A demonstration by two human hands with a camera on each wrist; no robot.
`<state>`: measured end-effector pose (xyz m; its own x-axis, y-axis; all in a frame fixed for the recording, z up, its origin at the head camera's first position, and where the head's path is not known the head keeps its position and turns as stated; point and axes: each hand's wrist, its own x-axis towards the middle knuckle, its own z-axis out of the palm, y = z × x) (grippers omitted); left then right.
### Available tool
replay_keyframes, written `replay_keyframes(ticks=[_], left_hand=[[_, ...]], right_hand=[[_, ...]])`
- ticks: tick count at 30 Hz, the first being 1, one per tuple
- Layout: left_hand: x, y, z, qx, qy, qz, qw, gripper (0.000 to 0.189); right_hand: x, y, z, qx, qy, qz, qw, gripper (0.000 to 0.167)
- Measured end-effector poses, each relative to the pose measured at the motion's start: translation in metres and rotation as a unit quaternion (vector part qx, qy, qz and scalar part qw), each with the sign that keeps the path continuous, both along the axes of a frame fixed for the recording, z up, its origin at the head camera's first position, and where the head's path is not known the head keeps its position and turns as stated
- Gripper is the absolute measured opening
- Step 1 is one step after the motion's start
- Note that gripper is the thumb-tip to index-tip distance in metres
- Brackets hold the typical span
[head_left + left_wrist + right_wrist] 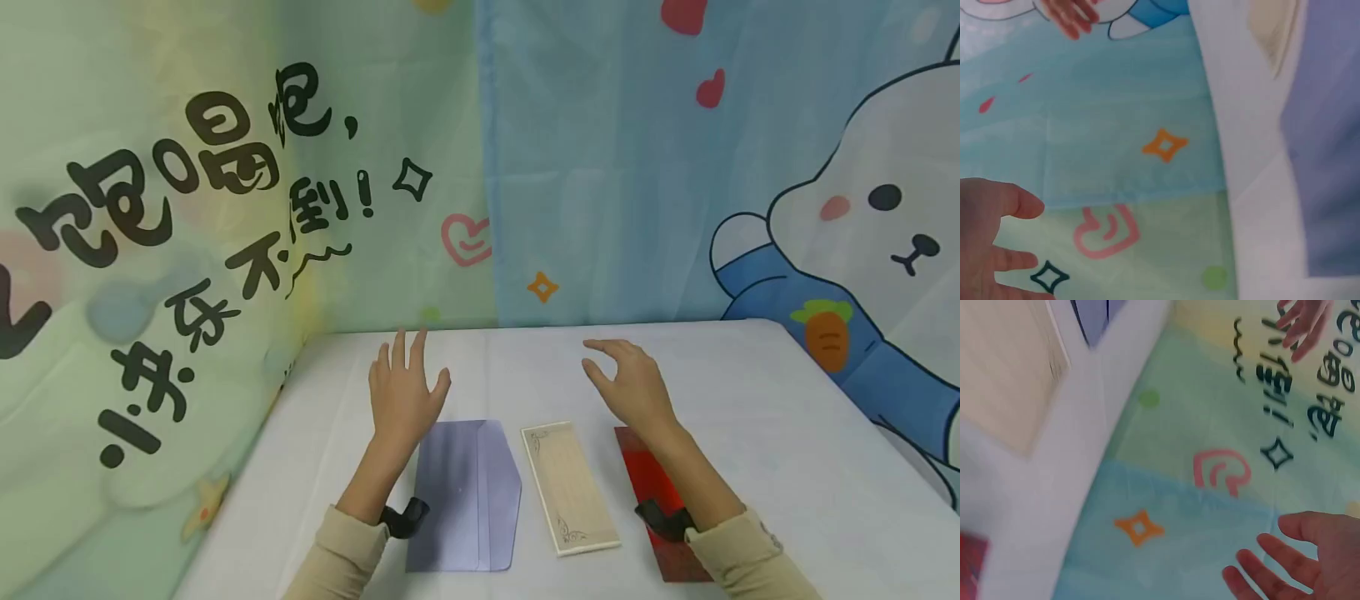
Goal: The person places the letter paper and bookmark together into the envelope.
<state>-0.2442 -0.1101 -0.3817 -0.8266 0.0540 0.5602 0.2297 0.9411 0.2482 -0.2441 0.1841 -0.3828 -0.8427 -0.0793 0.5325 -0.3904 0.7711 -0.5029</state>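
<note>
My left hand (402, 392) is raised with its fingers spread, above and beyond a lavender envelope (450, 500) whose pointed flap faces right. Nothing is in that hand. Over on the right, my right hand (636, 390) hovers past the far end of a red envelope or card (647, 475), fingers loosely bent, thumb apart, holding nothing. My right forearm hides part of the red piece. Between the arms lies a flat cream rectangular piece (570, 492) with ornamental corners, perhaps a card or paper pad. In the right wrist view, the thumb and fingers (1279, 553) stand apart.
All three flat items lie on a white-covered table (787, 433). Printed cloth curtains (600, 167) stand along its back and left side, with a cartoon bear at the right. A black strap (405, 518) circles each wrist.
</note>
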Motion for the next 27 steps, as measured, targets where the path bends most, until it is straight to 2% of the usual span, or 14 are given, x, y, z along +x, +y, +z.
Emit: replay_keyframes(ticks=[3,7,11,14,18,22,27], left_hand=[[0.017,0.003,-0.018,0.003,-0.001,-0.001,1.0000,0.060],[0.038,0.009,-0.048,0.003,-0.047,-0.004,0.9989,0.064],[0.051,0.012,-0.083,-0.002,-0.076,-0.017,0.9969,0.067],[0.055,0.014,-0.108,-0.017,-0.093,-0.026,0.9951,0.069],[0.057,0.016,-0.134,-0.037,-0.132,-0.032,0.9901,0.073],[0.053,0.015,-0.149,-0.047,-0.155,-0.038,0.9860,0.075],[0.052,0.015,-0.160,-0.056,-0.157,-0.041,0.9852,0.074]], right_hand=[[0.017,-0.015,-0.016,-0.033,0.014,0.012,0.9993,0.028],[0.041,-0.038,-0.044,-0.062,0.013,0.036,0.9973,0.026],[0.057,-0.063,-0.073,-0.047,-0.013,0.073,0.9961,0.031],[0.064,-0.078,-0.092,0.004,-0.049,0.105,0.9932,0.042],[0.069,-0.090,-0.109,0.084,-0.110,0.149,0.9790,0.059],[0.070,-0.096,-0.120,0.123,-0.156,0.171,0.9651,0.066],[0.072,-0.098,-0.130,0.137,-0.158,0.175,0.9620,0.066]])
